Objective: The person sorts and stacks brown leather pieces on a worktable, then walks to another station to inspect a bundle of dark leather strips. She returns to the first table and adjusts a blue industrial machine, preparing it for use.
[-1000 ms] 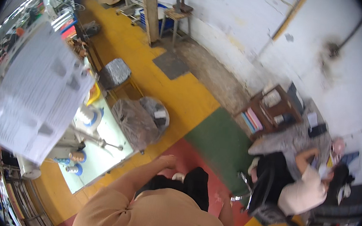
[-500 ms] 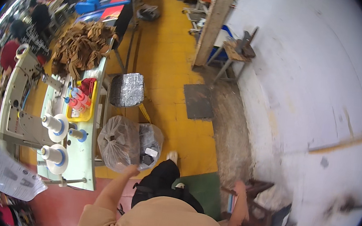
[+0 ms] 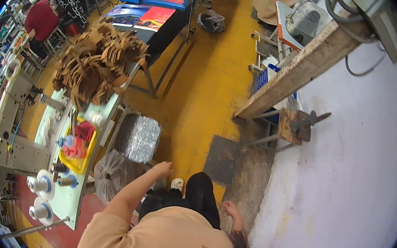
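My left hand [image 3: 165,169] hangs out in front of my hip, its fingers curled in, and nothing shows in them. It is nearest to a stool [image 3: 138,137] with a silvery patterned seat, without touching it. Beside my forearm stands a clear plastic bag [image 3: 113,177], partly hidden by the arm; its contents are unclear. Low on my other side, my right hand [image 3: 231,208] hangs loosely with its fingers apart and nothing visible in it, over the bare floor strip by the wall.
To the left, a pale green sewing table [image 3: 60,196] carries a sewing machine [image 3: 20,145], thread cones [image 3: 41,184], a yellow tray [image 3: 86,157] and a brown heap of cut pieces [image 3: 95,61]. A wooden post [image 3: 302,70] leans into view ahead. A small stand [image 3: 290,127] juts from the wall.
I have moved forward along the yellow floor; the stool and post are nearer. My left hand has swung ahead of the plastic bag, and my right hand has come away from the dark furniture at right.
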Motion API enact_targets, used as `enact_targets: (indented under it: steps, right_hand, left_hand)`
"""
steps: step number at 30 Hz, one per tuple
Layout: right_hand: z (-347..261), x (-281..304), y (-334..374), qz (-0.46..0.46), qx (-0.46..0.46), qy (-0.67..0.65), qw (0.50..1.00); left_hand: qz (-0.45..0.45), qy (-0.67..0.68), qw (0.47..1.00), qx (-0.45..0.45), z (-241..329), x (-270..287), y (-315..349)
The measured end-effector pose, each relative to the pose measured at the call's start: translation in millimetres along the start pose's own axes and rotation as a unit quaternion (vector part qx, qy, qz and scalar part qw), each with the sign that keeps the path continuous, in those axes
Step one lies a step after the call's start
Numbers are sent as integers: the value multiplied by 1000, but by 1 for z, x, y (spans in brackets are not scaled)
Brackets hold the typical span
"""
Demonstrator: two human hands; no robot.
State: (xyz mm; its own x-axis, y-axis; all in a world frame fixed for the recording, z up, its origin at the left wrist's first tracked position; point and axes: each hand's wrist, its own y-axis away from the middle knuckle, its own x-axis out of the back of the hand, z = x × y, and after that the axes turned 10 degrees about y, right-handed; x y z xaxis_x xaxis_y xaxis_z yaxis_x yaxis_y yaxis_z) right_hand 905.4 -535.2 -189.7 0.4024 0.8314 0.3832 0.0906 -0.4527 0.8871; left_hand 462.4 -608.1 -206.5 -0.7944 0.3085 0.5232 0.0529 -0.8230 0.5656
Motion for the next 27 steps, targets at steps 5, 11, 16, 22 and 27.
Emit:
enact_targets:
  steps: [5,11,16,22,27]
  right_hand:
    - [-1,52,-72,-66,-44,12,997]
    - [-144,237,-231,-72,86,271,956]
    - [-398,415,-337,112,282,348,887]
    - [-672,508,-400,146,339,78,926]
    - [-756,513,-447,-17,337,94,937]
  left_hand:
    - [-30,17,999,7,87,66,-113]
    - [-77,13,984,162,82,133,-217]
    - [41,101,962,250,52,200,-288]
    - [-25,137,955,262,22,285,-406]
    - [40,111,973,196,43,455,-502]
